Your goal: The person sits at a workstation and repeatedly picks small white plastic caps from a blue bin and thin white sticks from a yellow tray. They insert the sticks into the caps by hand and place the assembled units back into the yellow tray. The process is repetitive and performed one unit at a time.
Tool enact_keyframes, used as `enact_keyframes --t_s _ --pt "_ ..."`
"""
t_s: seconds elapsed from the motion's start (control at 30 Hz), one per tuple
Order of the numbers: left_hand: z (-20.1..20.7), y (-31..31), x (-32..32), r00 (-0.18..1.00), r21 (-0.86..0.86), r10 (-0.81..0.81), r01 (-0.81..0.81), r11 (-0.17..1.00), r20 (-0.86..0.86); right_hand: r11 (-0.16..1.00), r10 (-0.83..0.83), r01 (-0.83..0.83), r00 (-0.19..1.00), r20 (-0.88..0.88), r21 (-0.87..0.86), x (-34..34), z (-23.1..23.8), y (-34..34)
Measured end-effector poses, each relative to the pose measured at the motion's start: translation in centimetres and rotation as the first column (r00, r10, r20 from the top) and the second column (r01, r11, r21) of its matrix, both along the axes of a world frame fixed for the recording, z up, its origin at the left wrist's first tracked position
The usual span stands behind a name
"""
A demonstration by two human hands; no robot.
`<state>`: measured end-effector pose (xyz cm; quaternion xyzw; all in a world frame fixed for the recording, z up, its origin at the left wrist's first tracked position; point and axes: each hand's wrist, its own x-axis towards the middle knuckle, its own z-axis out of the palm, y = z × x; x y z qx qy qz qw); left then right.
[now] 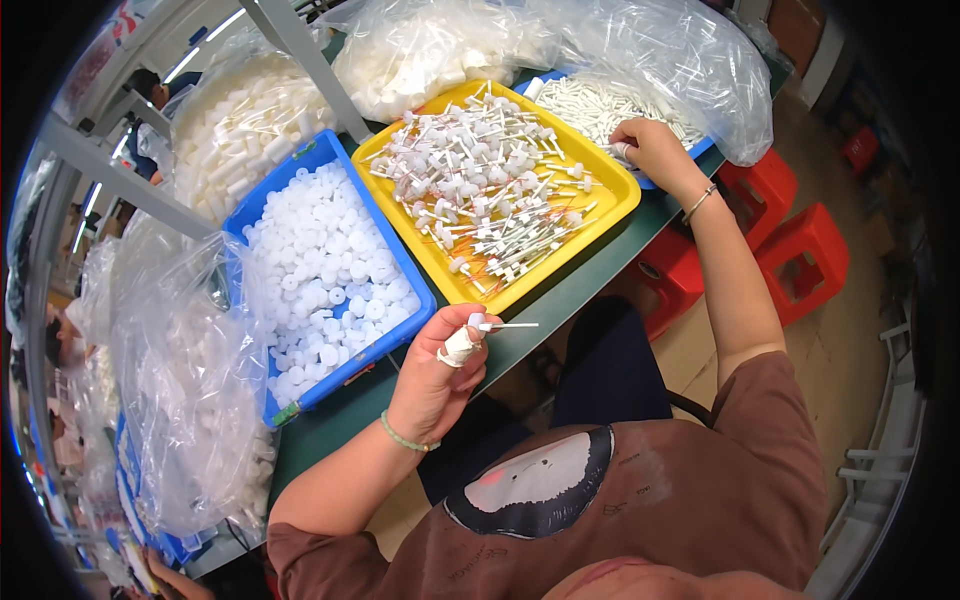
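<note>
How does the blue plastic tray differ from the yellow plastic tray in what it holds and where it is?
The blue plastic tray holds round white caps; the yellow plastic tray holds white caps fitted with thin stems. The blue one lies left, by the left hand; the yellow one lies nearer the right hand. Both are shallow, rectangular and well filled.

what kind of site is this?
Likely a small-parts assembly bench in a workshop. A blue bin of white plastic caps, a yellow tray of stemmed white pieces, bulk bags of parts. The left hand holds one stemmed piece.
</note>
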<state>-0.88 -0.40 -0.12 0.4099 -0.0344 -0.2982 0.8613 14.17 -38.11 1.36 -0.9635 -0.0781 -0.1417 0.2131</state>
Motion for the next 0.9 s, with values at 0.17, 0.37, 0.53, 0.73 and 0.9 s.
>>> enact_keyframes --t_s 0.17,0.37,0.53,0.73,0.9 --pt "0.0 -0.2 0.1 1.0 0.001 0.004 -0.004 1.0 -0.012 0.999 0.03 -0.019 0.963 0.267 -0.045 0.0 -0.3 0.2" --pt "0.1 -0.4 0.1 1.0 -0.012 -0.003 0.003 1.0 -0.007 0.969 -0.097 0.037 0.967 0.238 0.242 -2.2 0.9 1.1" --pt "0.2 -0.1 0.0 1.0 -0.03 0.018 -0.018 0.999 -0.001 0.636 0.301 -0.269 0.95 0.089 0.724 -10.7 2.1 11.6" --pt "0.1 -0.3 -0.1 1.0 -0.03 0.025 -0.025 0.999 -0.005 0.68 0.383 -0.456 0.889 0.252 0.574 -14.7 -0.5 16.9" --pt "0.3 -0.5 -0.2 0.998 0.007 0.06 -0.06 0.998 0.0 0.669 0.304 -0.403 0.915 0.265 0.625 -15.8 -0.8 17.3"
